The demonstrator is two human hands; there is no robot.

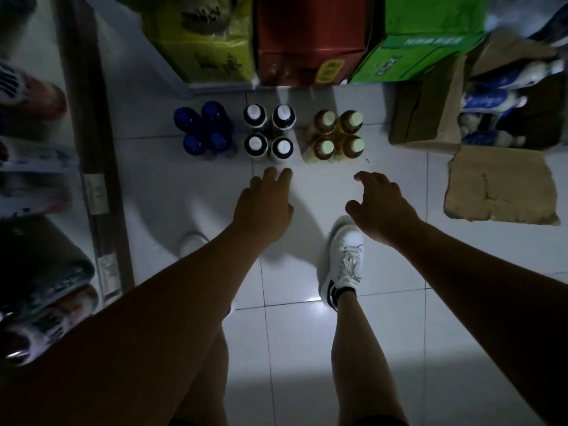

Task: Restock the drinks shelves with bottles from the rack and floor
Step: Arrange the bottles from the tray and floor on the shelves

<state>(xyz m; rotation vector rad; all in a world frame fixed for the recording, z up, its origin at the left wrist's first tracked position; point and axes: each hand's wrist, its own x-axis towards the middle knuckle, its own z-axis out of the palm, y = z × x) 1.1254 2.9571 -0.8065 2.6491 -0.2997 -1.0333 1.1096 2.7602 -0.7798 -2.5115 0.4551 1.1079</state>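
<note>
Three clusters of bottles stand on the white tiled floor. Several blue-capped bottles (204, 130) are on the left, several dark bottles with white caps (269, 132) in the middle, and several amber bottles with pale caps (338, 135) on the right. My left hand (266, 199) reaches down with fingers extended, just short of the white-capped bottles and holding nothing. My right hand (376, 201) hangs below the amber bottles with loosely curled fingers, also empty. Neither hand touches a bottle.
A shelf unit (92, 167) with packaged goods runs along the left. Yellow (199, 41), red (310, 38) and green (424, 41) cartons sit on a low ledge behind the bottles. An open cardboard box (430, 118) of bottles stands right. My white shoe (344, 259) is on the tiles.
</note>
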